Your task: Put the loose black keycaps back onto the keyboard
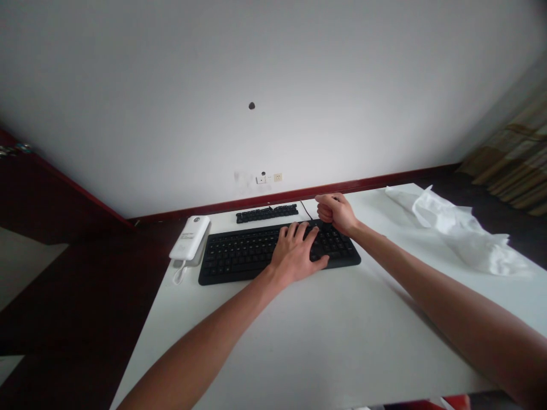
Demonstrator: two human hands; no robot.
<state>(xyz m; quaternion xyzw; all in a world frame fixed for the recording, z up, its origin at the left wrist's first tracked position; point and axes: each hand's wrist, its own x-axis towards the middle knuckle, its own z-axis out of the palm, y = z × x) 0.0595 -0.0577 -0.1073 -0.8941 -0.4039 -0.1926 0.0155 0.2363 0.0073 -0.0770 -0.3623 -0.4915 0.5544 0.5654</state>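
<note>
A black keyboard (239,253) lies on the white table. My left hand (294,253) rests on its right-centre part, palm down with the fingers spread. Over the keyboard's back right edge, my right hand (335,213) is closed in a fist. A small dark bit shows at the top of that fist, but I cannot make out what it is. Just behind the keyboard sit several black keycaps (267,213), set close together in rows. A thin dark cable (306,209) runs from the keyboard's back edge, left of my right hand.
To the keyboard's left is a white power bank (191,236) with a looped strap. Crumpled white plastic wrapping (465,236) covers part of the table's right side. The white table (325,336) stands near a wall with sockets (277,177). A curtain (513,154) hangs at far right.
</note>
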